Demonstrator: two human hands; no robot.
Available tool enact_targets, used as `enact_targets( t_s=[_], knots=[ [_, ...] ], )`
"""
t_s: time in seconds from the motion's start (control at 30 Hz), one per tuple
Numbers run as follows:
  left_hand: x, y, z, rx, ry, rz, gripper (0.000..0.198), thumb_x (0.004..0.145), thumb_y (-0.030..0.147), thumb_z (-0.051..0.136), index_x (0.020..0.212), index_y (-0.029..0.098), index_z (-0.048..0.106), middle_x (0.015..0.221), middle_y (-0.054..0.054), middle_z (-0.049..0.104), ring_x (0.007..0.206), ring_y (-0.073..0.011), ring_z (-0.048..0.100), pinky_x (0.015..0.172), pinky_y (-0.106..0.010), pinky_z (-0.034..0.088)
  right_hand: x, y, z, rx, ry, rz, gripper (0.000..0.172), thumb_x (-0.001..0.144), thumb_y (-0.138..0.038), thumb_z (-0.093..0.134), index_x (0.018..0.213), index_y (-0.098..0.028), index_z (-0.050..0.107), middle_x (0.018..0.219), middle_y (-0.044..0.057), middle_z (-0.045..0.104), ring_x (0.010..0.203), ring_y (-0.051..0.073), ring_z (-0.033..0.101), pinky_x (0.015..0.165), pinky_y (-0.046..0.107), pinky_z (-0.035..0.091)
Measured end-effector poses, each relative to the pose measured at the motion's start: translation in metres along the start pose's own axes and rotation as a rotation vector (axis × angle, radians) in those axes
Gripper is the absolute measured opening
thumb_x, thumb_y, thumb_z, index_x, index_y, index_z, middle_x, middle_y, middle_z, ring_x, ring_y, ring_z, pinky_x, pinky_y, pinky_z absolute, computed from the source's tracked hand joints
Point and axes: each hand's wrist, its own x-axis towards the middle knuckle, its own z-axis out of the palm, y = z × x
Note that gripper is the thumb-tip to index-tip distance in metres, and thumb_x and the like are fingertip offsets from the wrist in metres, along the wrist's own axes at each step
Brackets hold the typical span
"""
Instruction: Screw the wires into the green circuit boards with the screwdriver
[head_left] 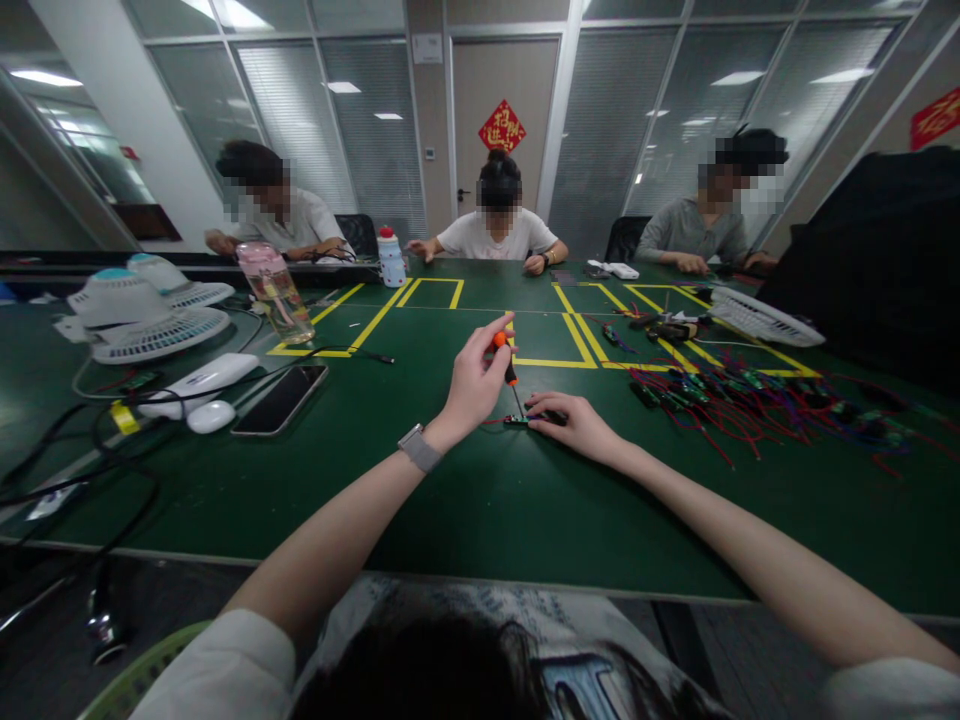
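My left hand (474, 385) is closed round a small screwdriver (508, 372) with an orange and black handle, held upright. Its tip points down onto a small green circuit board (517, 420) with red wires lying on the green table (480, 500). My right hand (574, 420) rests flat on the table beside the board, fingers pressing on its right end. A grey watch sits on my left wrist.
A heap of small boards with red and blue wires (750, 400) lies at the right. At the left are a phone (279, 398), a white mouse (210, 416), a pink bottle (275, 292), two fans (142, 315) and black cables. Three people sit at the far side.
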Motion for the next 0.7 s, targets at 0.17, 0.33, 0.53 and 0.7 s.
enact_targets(
  t_s=[0.17, 0.33, 0.53, 0.7],
  knots=[
    [0.0004, -0.0029, -0.0002, 0.076, 0.055, 0.015, 0.038, 0.085, 0.025, 0.061, 0.124, 0.023, 0.057, 0.100, -0.004, 0.063, 0.083, -0.0120, 0.062, 0.074, -0.024, 0.052, 0.0001, 0.0005, -0.0001, -0.018, -0.006, -0.006, 0.016, 0.083, -0.025, 0.064, 0.096, -0.022, 0.074, 0.110, 0.008, 0.070, 0.110, 0.025, 0.062, 0.096, 0.042, 0.047],
    [0.0014, -0.0030, -0.0009, -0.030, 0.021, 0.009, 0.035, 0.092, 0.021, 0.047, 0.126, 0.023, 0.055, 0.114, -0.007, 0.060, 0.093, -0.0129, 0.063, 0.076, -0.025, 0.054, 0.0003, 0.0005, -0.0005, -0.015, -0.001, -0.013, 0.016, 0.083, -0.025, 0.064, 0.096, -0.023, 0.074, 0.109, 0.008, 0.070, 0.109, 0.025, 0.062, 0.095, 0.041, 0.048],
    [0.0038, -0.0045, -0.0003, -0.004, 0.122, -0.037, 0.030, 0.085, 0.019, 0.059, 0.115, 0.019, 0.061, 0.101, -0.006, 0.066, 0.082, -0.0115, 0.066, 0.071, -0.022, 0.055, 0.0008, -0.0014, -0.0015, -0.020, -0.004, -0.014, 0.016, 0.084, -0.025, 0.063, 0.096, -0.023, 0.073, 0.109, 0.007, 0.070, 0.108, 0.024, 0.063, 0.094, 0.040, 0.049],
    [0.0099, -0.0108, -0.0061, -0.084, 0.249, -0.149, 0.028, 0.085, 0.015, 0.059, 0.113, 0.014, 0.060, 0.091, -0.004, 0.066, 0.075, -0.0102, 0.068, 0.069, -0.020, 0.055, 0.0015, -0.0031, -0.0028, -0.026, 0.016, -0.024, 0.022, 0.081, -0.028, 0.068, 0.102, -0.022, 0.072, 0.107, 0.007, 0.071, 0.102, 0.024, 0.065, 0.092, 0.040, 0.050]
  ],
)
